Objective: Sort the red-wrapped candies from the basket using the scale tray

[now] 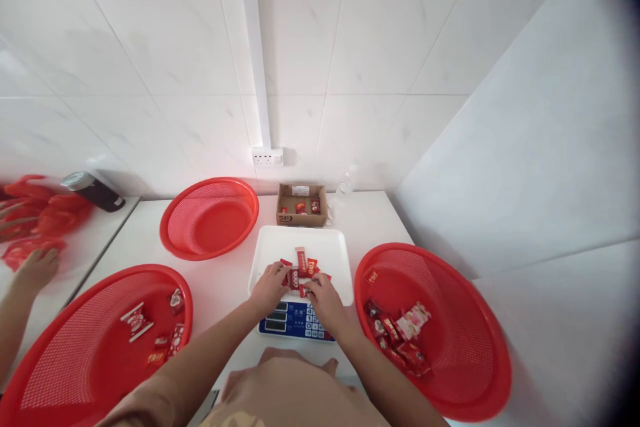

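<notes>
Both of my hands are over the white weighing pan of a blue-fronted digital scale. Several small red snack packets lie in a loose pile on the pan. From the left, my left hand is closed with its fingertips on the packets at the pile's left side. My right hand is on the near right side, its fingers pinching a small red packet. The fingers partly hide the packets under them.
Red mesh baskets with packets stand at right and left. A red basket and a cardboard box holding packets sit behind. At far left, another person's hand is near red bags and a black bottle.
</notes>
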Demonstrator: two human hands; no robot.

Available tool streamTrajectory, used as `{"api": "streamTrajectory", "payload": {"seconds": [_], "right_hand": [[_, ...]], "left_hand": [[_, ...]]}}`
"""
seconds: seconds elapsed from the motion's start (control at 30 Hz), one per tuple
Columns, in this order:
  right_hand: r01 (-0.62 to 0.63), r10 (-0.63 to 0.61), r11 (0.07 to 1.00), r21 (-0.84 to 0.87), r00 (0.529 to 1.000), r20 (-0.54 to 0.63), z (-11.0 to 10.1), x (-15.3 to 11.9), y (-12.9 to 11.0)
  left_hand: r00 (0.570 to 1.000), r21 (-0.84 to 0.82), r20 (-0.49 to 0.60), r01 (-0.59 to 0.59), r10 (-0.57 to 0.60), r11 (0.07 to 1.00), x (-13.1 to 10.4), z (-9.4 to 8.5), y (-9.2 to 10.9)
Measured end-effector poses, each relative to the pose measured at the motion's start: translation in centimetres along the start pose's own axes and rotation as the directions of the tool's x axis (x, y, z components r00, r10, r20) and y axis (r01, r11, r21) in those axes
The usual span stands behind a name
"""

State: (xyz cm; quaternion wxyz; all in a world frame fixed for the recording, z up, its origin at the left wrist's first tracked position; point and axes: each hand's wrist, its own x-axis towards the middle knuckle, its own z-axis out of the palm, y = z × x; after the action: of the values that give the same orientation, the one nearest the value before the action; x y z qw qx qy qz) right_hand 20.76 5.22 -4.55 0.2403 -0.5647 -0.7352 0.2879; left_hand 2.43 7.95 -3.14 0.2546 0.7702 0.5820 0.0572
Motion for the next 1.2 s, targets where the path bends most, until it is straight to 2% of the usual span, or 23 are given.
{"api": "streamTrajectory", "payload": {"seconds": [0.17, 0.3, 0.47, 0.63, 0.73, 0.93, 1.07, 1.2], "right_hand": [[0.037, -0.037, 0.999, -0.011, 0.999, -0.014, -0.2, 0.0, 0.8], [0.022, -0.023, 1.0, -0.019, 0.999, -0.047, -0.7, 0.1, 1.1], [-0.005, -0.001, 0.998, -0.056, 0.995, -0.104, -1.0, 0.4, 1.4], [-0.004, 0.004, 1.0, -0.007, 0.999, -0.05, -0.4, 0.3, 2.0], [0.011, -0.01, 1.0, 0.019, 0.999, -0.049, -0.1, 0.3, 2.2], [0.027, -0.027, 1.0, -0.012, 0.998, -0.058, 0.0, 0.6, 2.6], [-0.001, -0.001, 0.999, -0.047, 0.999, -0.038, -0.4, 1.2, 2.7], [-0.077, 0.075, 0.996, -0.044, 0.996, -0.058, -0.9, 1.5, 2.3]], "left_hand": [[0.993, 0.035, -0.051, -0.104, 0.106, 0.994, 0.7, 0.1, -2.1], [0.991, 0.029, -0.042, -0.123, 0.125, 0.992, 1.3, -0.4, -2.9], [0.989, -0.025, -0.016, -0.146, 0.146, 0.989, 2.1, -0.7, -2.2], [0.987, -0.084, -0.025, -0.16, 0.158, 0.984, 2.4, -0.8, -0.9], [0.979, -0.031, -0.004, -0.205, 0.205, 0.978, 2.4, -0.8, -0.5], [0.96, 0.125, 0.142, -0.261, 0.243, 0.957, 2.3, -0.5, -0.3], [0.96, 0.151, 0.112, -0.27, 0.255, 0.951, 2.0, -0.4, -0.3], [0.944, 0.182, 0.08, -0.328, 0.319, 0.927, 1.2, 0.0, 0.0]]}}
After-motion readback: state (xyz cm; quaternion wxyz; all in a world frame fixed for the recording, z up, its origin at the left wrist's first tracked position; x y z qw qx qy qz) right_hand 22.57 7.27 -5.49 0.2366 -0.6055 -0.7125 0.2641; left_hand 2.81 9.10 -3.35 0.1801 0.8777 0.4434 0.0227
